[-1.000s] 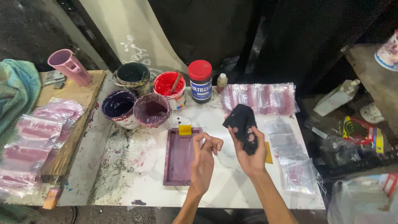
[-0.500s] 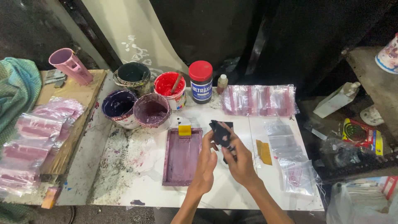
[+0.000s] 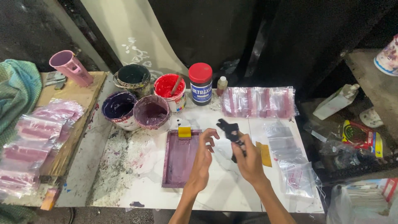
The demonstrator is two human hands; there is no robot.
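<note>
Far left: green cloth point(image 3: 14, 95), pink plastic jug point(image 3: 70, 67) tipped over on a wooden board point(image 3: 85, 97), stack of pink-printed clear bags point(image 3: 35, 141) spilling down beside it. Next over, a cluster of paint tubs: dark green one point(image 3: 132, 79) at the back, deep purple point(image 3: 119, 108) and mauve point(image 3: 152, 113) in front, red tub point(image 3: 170, 92) with a stick in it, then a dark jar with a red lid point(image 3: 200, 83) and a little bottle point(image 3: 222, 85). On the stained white table point(image 3: 124, 166), a purple-stained tray point(image 3: 179, 159) with a yellow block point(image 3: 184, 132) at its top end. Just right of the tray, left hand point(image 3: 203, 159) open, fingers spread and curled, not quite touching anything, hovering close to the black rag point(image 3: 230, 130). Right hand point(image 3: 247, 159) clamped on that rag, held up off the table, between both hands and a bit above them. Right of that, a yellow card point(image 3: 263, 153), loose clear bags point(image 3: 286, 153), more pink-printed bags point(image 3: 259, 101) at the back, cluttered shelf point(image 3: 356, 137) at far right
</note>
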